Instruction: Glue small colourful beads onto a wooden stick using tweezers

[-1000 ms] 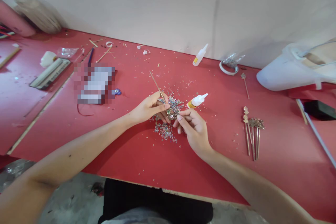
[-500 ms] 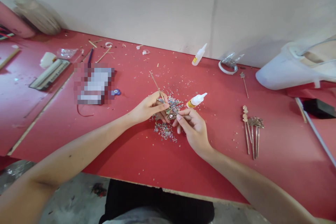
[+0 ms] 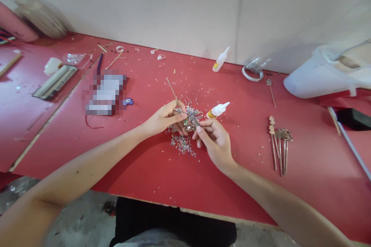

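Note:
My left hand (image 3: 171, 117) is closed on a thin metallic hairpin (image 3: 171, 88), whose stick points up and away from me. The pin's ornate head (image 3: 189, 125) shows between my two hands. Close to it on the right, my right hand (image 3: 213, 137) pinches a small dark, slim tool (image 3: 196, 122), its tip at the ornate head. Small glittering stones (image 3: 182, 144) lie in a pile on the red table (image 3: 139, 175) under and around my fingers. A white glue bottle with a yellow label (image 3: 218, 110) lies just beyond my right hand.
Several finished-looking hairpins (image 3: 280, 146) lie at the right, near a white bucket (image 3: 313, 73). Another glue bottle (image 3: 220, 60) stands by the wall. A tape roll (image 3: 252, 74), a blurred flat object (image 3: 106, 94) and a long box (image 3: 55, 82) are farther out.
My right hand has drawn back slightly to the right, and more of the ornate head and the slim tool shows. My left hand keeps its hold with little movement.

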A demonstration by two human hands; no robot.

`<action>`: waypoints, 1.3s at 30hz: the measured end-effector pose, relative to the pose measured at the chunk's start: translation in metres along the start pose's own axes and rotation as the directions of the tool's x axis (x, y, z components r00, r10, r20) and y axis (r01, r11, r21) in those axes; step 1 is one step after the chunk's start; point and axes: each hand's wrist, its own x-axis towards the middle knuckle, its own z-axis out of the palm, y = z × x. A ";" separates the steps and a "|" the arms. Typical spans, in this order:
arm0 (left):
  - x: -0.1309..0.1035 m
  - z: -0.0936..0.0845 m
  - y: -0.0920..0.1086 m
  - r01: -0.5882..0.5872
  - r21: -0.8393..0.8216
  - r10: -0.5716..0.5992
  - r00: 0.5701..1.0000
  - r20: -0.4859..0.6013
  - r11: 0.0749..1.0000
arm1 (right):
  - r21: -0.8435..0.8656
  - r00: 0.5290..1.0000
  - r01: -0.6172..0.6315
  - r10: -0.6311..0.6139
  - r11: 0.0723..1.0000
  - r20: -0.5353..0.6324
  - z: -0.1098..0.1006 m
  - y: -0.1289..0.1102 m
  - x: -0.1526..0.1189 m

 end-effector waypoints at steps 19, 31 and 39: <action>-0.005 0.004 -0.001 -0.109 0.064 0.115 0.989 -0.098 0.992 | -0.054 0.997 0.072 -0.072 0.996 -0.005 -0.010 0.009 0.007; -0.004 0.002 -0.004 -0.091 0.293 0.178 0.941 -0.288 0.952 | -0.187 0.995 0.091 -0.080 0.978 0.063 -0.011 0.006 0.007; 0.004 -0.009 -0.003 -0.084 0.311 0.230 0.853 -0.469 0.947 | -0.352 0.964 0.259 -0.221 0.899 0.147 -0.021 0.010 0.012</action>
